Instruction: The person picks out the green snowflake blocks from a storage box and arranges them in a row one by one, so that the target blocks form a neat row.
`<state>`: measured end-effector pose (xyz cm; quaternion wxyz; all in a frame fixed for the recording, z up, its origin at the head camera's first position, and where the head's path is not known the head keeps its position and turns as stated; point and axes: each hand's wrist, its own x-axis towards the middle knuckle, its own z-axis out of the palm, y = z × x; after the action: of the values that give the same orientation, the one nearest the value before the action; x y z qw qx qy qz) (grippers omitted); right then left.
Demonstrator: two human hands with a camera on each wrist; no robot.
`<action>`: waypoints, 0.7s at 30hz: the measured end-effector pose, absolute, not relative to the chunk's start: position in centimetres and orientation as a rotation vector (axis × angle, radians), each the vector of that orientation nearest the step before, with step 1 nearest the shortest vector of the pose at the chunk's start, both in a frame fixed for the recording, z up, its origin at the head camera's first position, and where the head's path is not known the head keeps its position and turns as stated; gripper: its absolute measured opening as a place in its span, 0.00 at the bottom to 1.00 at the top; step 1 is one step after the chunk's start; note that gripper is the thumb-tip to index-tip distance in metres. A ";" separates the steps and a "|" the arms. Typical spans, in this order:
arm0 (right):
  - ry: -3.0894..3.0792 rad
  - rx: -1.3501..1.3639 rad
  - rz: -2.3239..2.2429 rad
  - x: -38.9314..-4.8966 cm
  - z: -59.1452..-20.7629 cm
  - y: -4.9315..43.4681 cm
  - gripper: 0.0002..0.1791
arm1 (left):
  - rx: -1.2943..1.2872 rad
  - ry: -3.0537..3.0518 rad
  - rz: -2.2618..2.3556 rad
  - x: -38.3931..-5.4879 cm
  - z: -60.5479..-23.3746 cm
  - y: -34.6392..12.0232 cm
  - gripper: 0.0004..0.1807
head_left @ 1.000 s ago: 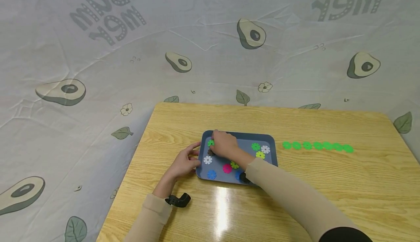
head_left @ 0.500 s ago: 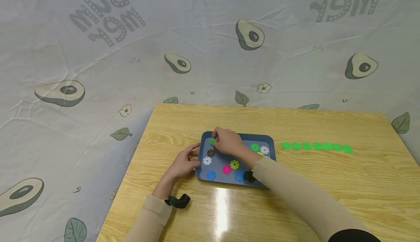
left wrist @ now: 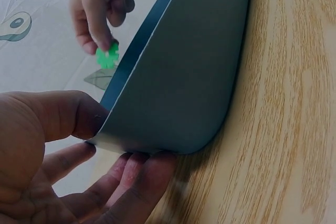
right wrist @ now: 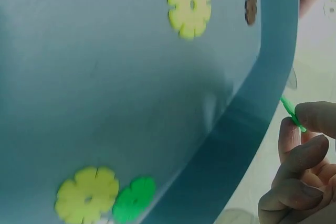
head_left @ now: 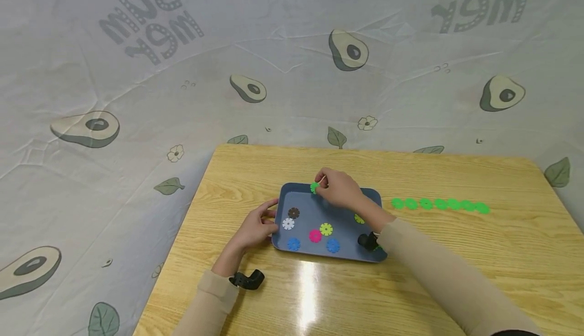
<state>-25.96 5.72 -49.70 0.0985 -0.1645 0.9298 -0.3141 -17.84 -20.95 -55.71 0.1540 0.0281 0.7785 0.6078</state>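
Observation:
My right hand point(head_left: 341, 189) pinches a green flower-shaped disc point(head_left: 314, 188) by its edge, over the far rim of the grey-blue tray point(head_left: 315, 207). The right wrist view shows the green disc point(right wrist: 292, 113) edge-on between thumb and fingertip. At the tray's left end, my left hand point(head_left: 254, 228) holds the side wall. In the left wrist view its thumb is at the rim and its other fingers are against the outside of the tray wall point(left wrist: 178, 72). Inside lie a brown disc point(head_left: 294, 213), a white disc point(head_left: 288, 223), a pink disc point(head_left: 315, 235) and several yellow and blue ones.
Right of the tray, several green discs point(head_left: 426, 203) lie in a row on the wooden table point(head_left: 438, 245). A pale printed cloth point(head_left: 292, 72) hangs behind the table. My right forearm crosses the tray's right end and covers part of it.
My right hand has lifted the green disc from the tray's far left corner and moved right with it. The left hand stays at the tray's left end.

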 end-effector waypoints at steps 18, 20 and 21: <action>2.766 -0.372 -1.061 -27.0 -48.5 12.0 0.15 | 0.082 2.207 1.757 -17.8 -55.5 -20.9 0.43; 2.764 -0.361 -1.066 -27.0 -48.5 12.9 0.15 | 0.082 2.205 1.757 -17.8 -55.3 -20.8 0.43; 2.763 -0.353 -1.069 -27.1 -48.5 13.4 0.15 | 0.082 2.204 1.756 -17.8 -55.3 -20.8 0.43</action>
<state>-27.07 13.44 -48.54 0.0791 -0.1178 0.9231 -0.3573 -17.80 -20.83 -55.33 0.1605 0.0286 0.7715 0.6150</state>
